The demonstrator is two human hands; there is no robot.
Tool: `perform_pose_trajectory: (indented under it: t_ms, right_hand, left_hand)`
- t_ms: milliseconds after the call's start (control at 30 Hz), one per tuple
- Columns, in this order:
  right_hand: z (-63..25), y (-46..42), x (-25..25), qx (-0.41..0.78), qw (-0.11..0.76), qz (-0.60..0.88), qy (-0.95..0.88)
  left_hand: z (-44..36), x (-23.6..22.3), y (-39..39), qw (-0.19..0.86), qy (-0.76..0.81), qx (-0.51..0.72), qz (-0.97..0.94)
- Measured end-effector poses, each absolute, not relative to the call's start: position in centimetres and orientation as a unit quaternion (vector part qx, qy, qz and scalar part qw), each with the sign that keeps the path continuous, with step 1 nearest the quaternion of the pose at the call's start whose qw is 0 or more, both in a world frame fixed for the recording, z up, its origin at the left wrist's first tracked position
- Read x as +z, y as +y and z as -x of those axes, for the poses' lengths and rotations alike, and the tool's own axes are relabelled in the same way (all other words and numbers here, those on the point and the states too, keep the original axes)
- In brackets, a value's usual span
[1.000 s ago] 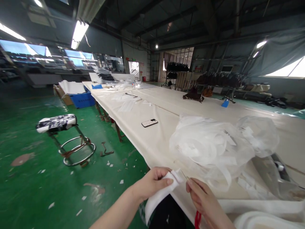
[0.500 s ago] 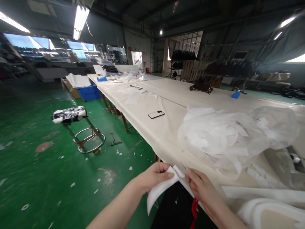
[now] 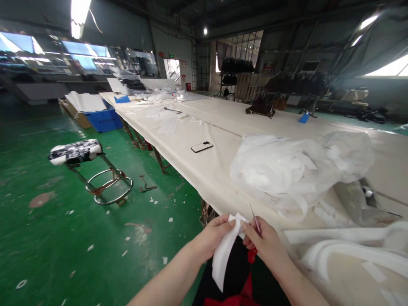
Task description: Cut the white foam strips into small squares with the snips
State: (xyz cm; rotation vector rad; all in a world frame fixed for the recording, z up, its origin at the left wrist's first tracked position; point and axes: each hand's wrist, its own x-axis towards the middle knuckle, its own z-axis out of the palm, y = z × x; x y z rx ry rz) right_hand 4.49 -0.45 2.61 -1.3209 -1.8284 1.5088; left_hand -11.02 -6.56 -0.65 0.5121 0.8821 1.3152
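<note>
My left hand [image 3: 216, 236] is closed on a white strip of padding-like material [image 3: 223, 259], pinching its upper end between thumb and fingers. The strip hangs down, curved, over my dark-clothed lap. Close beside it, my right hand [image 3: 263, 240] is closed around slender scissors [image 3: 257, 224], with a thin tip pointing up and a red handle partly hidden below the fingers. My right thumb presses the strip's top end, where a small white piece [image 3: 241, 217] shows. Both hands are at the table's near edge.
A cream-covered table [image 3: 219, 170] stretches away, bearing a phone [image 3: 202, 147] and a clear bag of white strips [image 3: 274, 170]. More curved white strips [image 3: 328, 250] lie at right. A stool [image 3: 76, 152] stands on the green floor at left, among scraps.
My right thumb has come onto the strip's end, and the scissors' tip has turned upward, away from it. The strip hangs more steeply. The whole view has shifted slightly.
</note>
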Motion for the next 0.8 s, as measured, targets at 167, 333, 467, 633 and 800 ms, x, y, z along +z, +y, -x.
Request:
perform_pose_trajectory:
  t_ms: [167,333,467,633,800]
  right_hand:
    - [-7.0,-0.1,1.5,0.547,0.245,0.507,-0.62]
    - [-10.9,-0.1,1.3,0.523,0.315,0.527,-0.591]
    - [-14.9,-0.8,2.1,0.499,0.326,0.531,-0.602]
    - [-18.7,-1.7,2.4,0.495,0.362,0.559,-0.558]
    - [-22.5,-2.5,2.5,0.539,0.456,0.558,-0.436]
  left_hand:
    - [8.2,0.0,-5.3,0.674,0.421,0.546,-0.266]
    - [4.8,0.2,-3.3,0.63,0.384,0.517,-0.434]
    - [2.2,0.5,-2.0,0.542,0.435,0.434,-0.573]
    - [-1.8,1.3,-0.7,0.454,0.464,0.353,-0.673]
    - [-5.0,2.1,0.8,0.688,0.366,0.292,-0.555]
